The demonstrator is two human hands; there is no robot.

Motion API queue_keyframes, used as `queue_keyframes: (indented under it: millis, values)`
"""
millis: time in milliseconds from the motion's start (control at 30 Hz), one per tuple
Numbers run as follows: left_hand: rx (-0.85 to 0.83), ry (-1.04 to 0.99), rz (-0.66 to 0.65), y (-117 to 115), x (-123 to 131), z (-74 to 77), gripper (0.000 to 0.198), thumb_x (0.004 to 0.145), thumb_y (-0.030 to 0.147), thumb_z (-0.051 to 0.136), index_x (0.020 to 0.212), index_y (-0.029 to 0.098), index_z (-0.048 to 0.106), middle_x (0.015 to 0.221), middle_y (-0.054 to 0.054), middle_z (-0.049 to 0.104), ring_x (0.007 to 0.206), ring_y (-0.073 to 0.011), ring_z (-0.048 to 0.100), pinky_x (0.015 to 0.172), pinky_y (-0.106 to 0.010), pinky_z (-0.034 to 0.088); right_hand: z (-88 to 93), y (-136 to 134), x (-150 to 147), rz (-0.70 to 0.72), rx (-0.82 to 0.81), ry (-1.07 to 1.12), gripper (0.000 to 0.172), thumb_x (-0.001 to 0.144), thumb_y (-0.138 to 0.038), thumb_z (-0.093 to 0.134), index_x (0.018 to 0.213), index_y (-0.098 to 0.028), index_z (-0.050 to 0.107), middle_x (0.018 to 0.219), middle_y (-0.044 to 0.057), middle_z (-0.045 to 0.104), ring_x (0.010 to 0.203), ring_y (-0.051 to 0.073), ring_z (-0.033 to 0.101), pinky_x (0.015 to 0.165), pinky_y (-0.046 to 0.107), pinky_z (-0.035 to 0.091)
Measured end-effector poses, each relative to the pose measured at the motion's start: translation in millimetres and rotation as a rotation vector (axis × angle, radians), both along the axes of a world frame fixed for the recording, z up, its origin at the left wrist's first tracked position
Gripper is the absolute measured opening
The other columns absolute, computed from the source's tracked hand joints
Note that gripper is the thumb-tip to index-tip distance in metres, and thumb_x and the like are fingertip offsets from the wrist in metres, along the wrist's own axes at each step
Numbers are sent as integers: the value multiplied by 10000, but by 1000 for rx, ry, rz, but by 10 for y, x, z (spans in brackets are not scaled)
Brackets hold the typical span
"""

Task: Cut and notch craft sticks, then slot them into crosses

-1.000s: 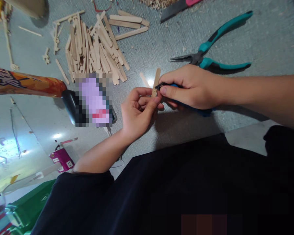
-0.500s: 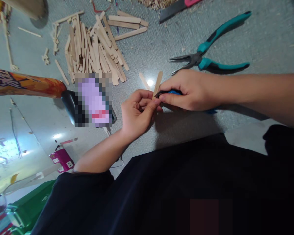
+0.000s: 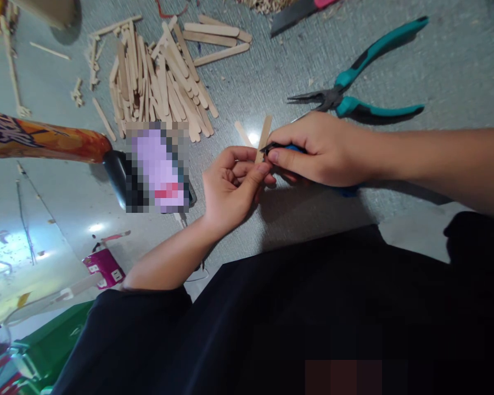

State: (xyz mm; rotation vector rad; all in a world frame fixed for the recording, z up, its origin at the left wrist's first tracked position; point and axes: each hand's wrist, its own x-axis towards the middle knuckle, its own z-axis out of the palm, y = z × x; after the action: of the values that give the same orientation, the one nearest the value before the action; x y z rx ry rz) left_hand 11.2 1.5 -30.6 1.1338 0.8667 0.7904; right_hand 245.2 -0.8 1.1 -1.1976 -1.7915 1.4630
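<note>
My left hand (image 3: 239,184) pinches the lower end of a wooden craft stick (image 3: 265,133), which points up and slightly right. In my right hand (image 3: 323,145) is a blue-handled utility knife (image 3: 292,147), its dark blade tip against or just beside the stick; contact is hard to tell. The fingers wrap the knife, so much of its handle is hidden. Another pale craft stick (image 3: 242,132) lies on the table just behind my left fingers. Teal-handled needle-nose pliers (image 3: 333,99) rest spread open beyond my right hand.
A heap of craft sticks (image 3: 160,82) lies at the back left. Nearer stand a blurred phone (image 3: 160,170) and an orange can (image 3: 45,137) with a black cap. A pink-handled blade (image 3: 296,16) and wood shavings (image 3: 267,5) are at the back. A purple power adapter (image 3: 105,267) lies lower left.
The knife's blade has slid a little up along the craft stick, and more of the stick shows above my left thumb. Both hands keep their holds.
</note>
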Motion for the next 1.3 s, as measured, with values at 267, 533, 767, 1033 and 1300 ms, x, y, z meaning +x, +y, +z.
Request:
queue_keyframes:
  millis: [267, 533, 767, 1033, 1300]
  values:
    - [-3, -46, -14, 15, -1, 23, 482, 987, 581, 1036, 1075, 240, 707, 737, 49, 844, 442, -80, 673, 414, -183, 457, 82, 37, 10, 86, 24, -94, 365, 1142, -322, 764, 804, -222, 670, 704, -19, 612, 722, 167, 519, 716, 350, 343]
    - [19, -26, 14, 14, 21, 13, 515, 974, 630, 1032, 1097, 242, 717, 780, 44, 865, 486, -89, 719, 434, -185, 492, -39, 28, 0, -19, 4, -37, 387, 1219, -329, 672, 849, -219, 671, 660, -16, 635, 631, 153, 514, 668, 342, 359]
    - [27, -4, 25, -15, 5, -5, 486, 985, 618, 1025, 1093, 245, 733, 758, 28, 847, 508, -107, 734, 437, -198, 501, 113, 36, 23, 78, 6, -64, 379, 1161, -400, 754, 827, -234, 692, 672, -11, 658, 678, 172, 567, 663, 349, 375]
    - [97, 63, 74, -23, 4, 44, 512, 968, 689, 1013, 1021, 240, 773, 709, 33, 753, 501, -94, 669, 482, -227, 523, 202, 0, 28, -252, -24, 88, 526, 1114, -661, 863, 816, -290, 640, 620, -25, 679, 533, 187, 657, 541, 393, 472]
    - [221, -81, 131, 107, -91, -98, 498, 970, 735, 999, 1145, 289, 863, 776, 22, 710, 616, -95, 601, 583, -289, 499, 244, -32, 25, -283, -86, 168, 466, 1110, -544, 921, 844, -255, 670, 661, -47, 674, 533, 127, 632, 542, 339, 478]
